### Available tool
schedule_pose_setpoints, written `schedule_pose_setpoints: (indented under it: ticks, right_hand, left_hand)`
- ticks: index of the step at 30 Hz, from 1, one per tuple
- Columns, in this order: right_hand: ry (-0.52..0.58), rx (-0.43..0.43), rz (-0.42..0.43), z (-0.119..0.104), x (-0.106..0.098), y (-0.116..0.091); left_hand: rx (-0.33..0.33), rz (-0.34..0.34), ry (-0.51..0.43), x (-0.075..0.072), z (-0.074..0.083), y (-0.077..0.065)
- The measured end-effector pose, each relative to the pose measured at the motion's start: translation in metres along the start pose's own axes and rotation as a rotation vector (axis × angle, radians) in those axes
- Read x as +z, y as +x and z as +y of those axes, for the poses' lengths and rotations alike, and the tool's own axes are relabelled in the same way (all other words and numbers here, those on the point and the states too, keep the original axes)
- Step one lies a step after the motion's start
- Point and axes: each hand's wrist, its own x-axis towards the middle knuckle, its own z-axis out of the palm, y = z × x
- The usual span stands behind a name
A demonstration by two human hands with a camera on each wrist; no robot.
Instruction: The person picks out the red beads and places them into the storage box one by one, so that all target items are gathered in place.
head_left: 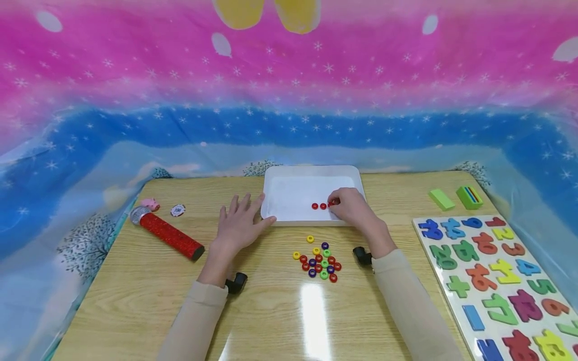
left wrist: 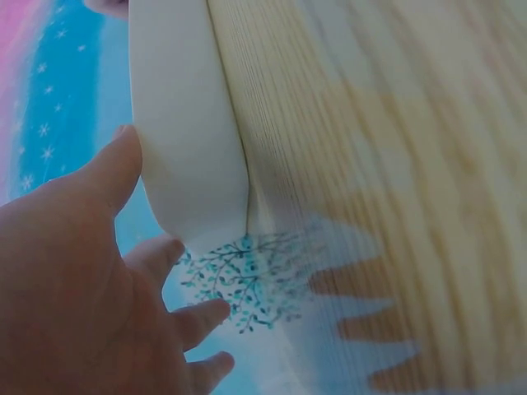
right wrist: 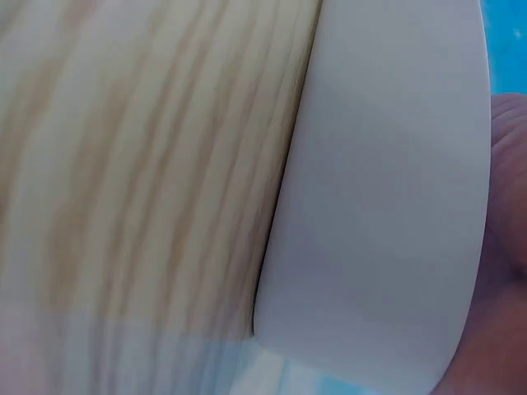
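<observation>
From the head view, the right hand [head_left: 351, 206] reaches over the near rim of the white tray [head_left: 289, 173], which sits at the far edge of the desk [head_left: 135, 296], midway along it. Its fingertips pinch a red ring [head_left: 331, 203] at the end of a short row of two red rings [head_left: 318, 206] on the tray floor, as if extending the line. The left hand [head_left: 239, 225] lies flat, fingers spread, thumb against the tray's near left corner, likely steadying it. A pile of coloured rings [head_left: 319, 261] waits just in front of the tray (within easy reach).

The left wrist view shows relaxed fingers [left wrist: 193, 317] beside the tray wall [left wrist: 185, 140].

The right wrist view shows only the tray's outer wall [right wrist: 387, 206] and desk grain; the grip is hidden there.
</observation>
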Motion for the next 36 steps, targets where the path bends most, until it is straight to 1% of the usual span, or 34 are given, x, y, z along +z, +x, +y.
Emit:
schedule_pose_setpoints:
  ticks: [12, 19, 22, 25, 28, 32, 36]
  right_hand:
    - [-0.009, 0.02, -0.025, 0.003, -0.002, 0.001]
    - [-0.017, 0.016, -0.04, 0.0, -0.008, -0.006]
    - [-0.016, 0.009, -0.04, -0.001, -0.013, -0.01]
    - [-0.017, -0.011, -0.041, -0.002, -0.018, -0.014]
    - [-0.026, -0.049, -0.038, -0.008, -0.022, -0.017]
    - [-0.049, -0.102, -0.052, -0.022, -0.024, -0.024]
    - [-0.062, -0.157, -0.088, -0.038, -0.023, -0.032]
  left_hand:
    - [-0.001, -0.009, -0.017, 0.001, 0.003, 0.001]
    - [-0.01, -0.029, -0.024, 0.004, 0.0, 0.002]
    - [-0.005, -0.03, -0.024, 0.004, 0.002, 0.002]
    - [-0.004, -0.028, -0.025, 0.004, 0.003, 0.002]
    - [-0.006, -0.024, -0.019, 0.003, 0.003, 0.002]
    - [-0.013, -0.03, -0.007, 0.001, 0.002, 0.001]
    - [-0.019, -0.037, 0.002, -0.001, 0.003, -0.001]
